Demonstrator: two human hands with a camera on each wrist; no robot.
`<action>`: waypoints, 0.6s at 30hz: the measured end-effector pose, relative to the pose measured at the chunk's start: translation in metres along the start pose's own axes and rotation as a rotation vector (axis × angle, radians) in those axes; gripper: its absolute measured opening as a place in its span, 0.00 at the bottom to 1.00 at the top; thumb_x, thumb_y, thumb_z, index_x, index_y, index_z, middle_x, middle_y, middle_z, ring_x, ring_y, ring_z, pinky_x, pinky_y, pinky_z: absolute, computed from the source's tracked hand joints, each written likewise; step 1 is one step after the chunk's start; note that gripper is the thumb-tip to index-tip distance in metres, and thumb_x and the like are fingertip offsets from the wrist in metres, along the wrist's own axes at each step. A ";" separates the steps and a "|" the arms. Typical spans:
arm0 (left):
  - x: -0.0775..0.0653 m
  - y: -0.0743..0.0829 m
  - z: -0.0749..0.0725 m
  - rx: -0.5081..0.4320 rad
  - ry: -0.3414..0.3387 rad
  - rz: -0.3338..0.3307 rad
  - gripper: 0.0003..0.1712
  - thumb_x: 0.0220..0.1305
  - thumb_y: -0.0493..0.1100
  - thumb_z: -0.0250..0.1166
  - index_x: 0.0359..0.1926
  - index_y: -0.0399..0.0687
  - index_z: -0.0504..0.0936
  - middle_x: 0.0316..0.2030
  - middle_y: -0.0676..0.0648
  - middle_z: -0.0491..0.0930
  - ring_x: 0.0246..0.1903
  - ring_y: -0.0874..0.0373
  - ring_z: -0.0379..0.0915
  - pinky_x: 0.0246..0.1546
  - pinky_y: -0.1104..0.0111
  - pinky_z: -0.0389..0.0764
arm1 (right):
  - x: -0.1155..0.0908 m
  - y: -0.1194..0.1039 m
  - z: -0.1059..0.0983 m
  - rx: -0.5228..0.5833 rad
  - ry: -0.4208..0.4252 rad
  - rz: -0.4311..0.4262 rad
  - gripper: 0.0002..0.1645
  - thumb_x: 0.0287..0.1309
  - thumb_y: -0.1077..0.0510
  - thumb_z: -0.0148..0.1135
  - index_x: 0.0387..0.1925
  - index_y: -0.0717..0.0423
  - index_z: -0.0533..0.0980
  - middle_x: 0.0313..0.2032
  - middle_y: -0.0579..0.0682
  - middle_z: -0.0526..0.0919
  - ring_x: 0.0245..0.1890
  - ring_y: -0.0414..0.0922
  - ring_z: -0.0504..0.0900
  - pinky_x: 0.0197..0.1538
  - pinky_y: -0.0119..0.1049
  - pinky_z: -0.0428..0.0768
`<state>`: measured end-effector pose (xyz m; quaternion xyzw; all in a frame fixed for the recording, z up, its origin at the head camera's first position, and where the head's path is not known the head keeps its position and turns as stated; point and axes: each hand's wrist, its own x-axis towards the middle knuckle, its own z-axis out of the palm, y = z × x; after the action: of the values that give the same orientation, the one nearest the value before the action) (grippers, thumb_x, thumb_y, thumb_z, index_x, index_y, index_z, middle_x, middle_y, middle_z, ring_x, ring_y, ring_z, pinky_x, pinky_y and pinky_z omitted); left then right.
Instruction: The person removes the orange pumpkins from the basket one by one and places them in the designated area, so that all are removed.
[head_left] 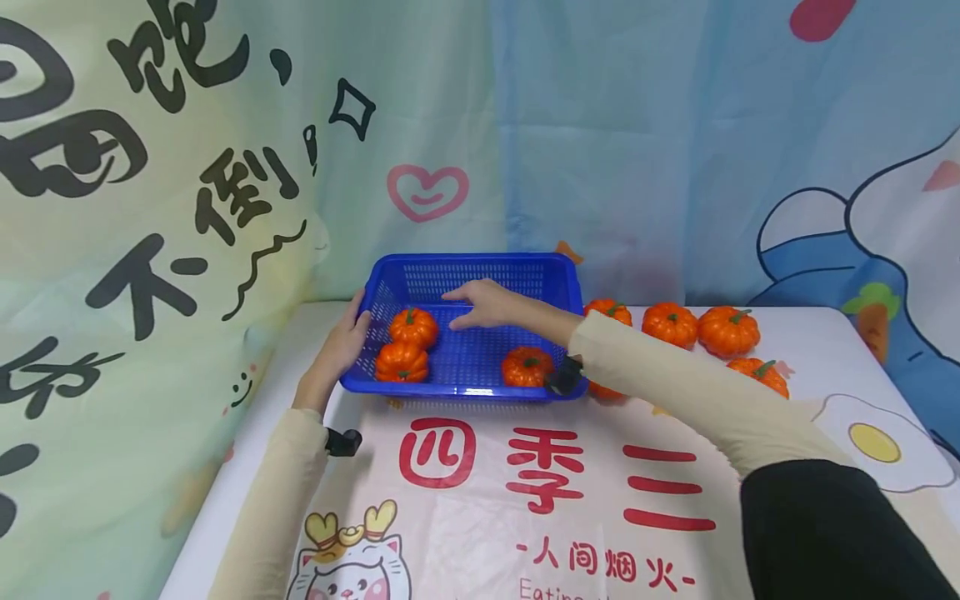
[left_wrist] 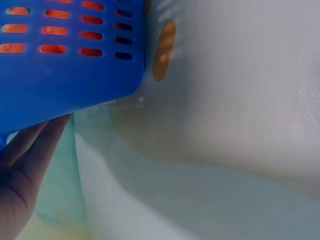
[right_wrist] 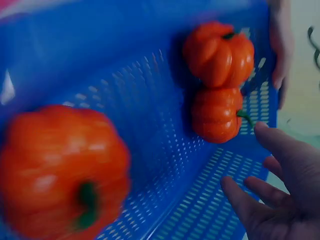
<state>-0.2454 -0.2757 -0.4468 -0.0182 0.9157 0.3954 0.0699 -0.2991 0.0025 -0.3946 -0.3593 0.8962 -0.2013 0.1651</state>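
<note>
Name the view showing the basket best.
The head view: nearly all of the basket shows, partly covered by the right arm. The left wrist view has only an outer corner, with the left hand against it. The right wrist view has the inside, partly hidden by pumpkins and the right hand.

Bright head view; dim right wrist view, nearest pumpkin [right_wrist: 55,165] blurred, perhaps by motion

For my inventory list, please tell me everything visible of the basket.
The basket is blue, rectangular, open-topped and looks plastic, with slotted walls and a smooth rim. It sits upright on the table; three pumpkins lie inside, two at left, one at near right. The left hand touches its left end; the right hand is above its floor.
</note>
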 end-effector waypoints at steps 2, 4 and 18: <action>0.000 0.000 -0.001 -0.007 -0.001 -0.005 0.34 0.77 0.54 0.34 0.78 0.59 0.36 0.77 0.39 0.45 0.73 0.33 0.48 0.72 0.40 0.50 | 0.025 -0.003 0.002 -0.018 -0.047 0.008 0.36 0.62 0.50 0.63 0.69 0.56 0.66 0.67 0.56 0.71 0.70 0.53 0.67 0.73 0.48 0.61; 0.000 -0.001 -0.001 -0.009 -0.001 -0.008 0.34 0.77 0.54 0.34 0.78 0.59 0.36 0.77 0.40 0.45 0.73 0.33 0.48 0.72 0.40 0.50 | 0.043 -0.006 0.005 -0.022 -0.087 0.019 0.37 0.62 0.50 0.63 0.70 0.56 0.64 0.68 0.55 0.69 0.71 0.53 0.64 0.75 0.47 0.58; 0.000 -0.001 -0.001 -0.003 0.001 -0.016 0.34 0.77 0.54 0.35 0.78 0.60 0.36 0.76 0.39 0.47 0.72 0.33 0.50 0.71 0.40 0.52 | 0.086 -0.024 0.021 0.032 -0.340 0.083 0.47 0.58 0.52 0.66 0.75 0.44 0.55 0.73 0.53 0.59 0.72 0.53 0.60 0.73 0.47 0.64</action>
<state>-0.2459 -0.2773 -0.4467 -0.0258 0.9149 0.3963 0.0727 -0.3349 -0.0793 -0.4144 -0.3483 0.8661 -0.1448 0.3279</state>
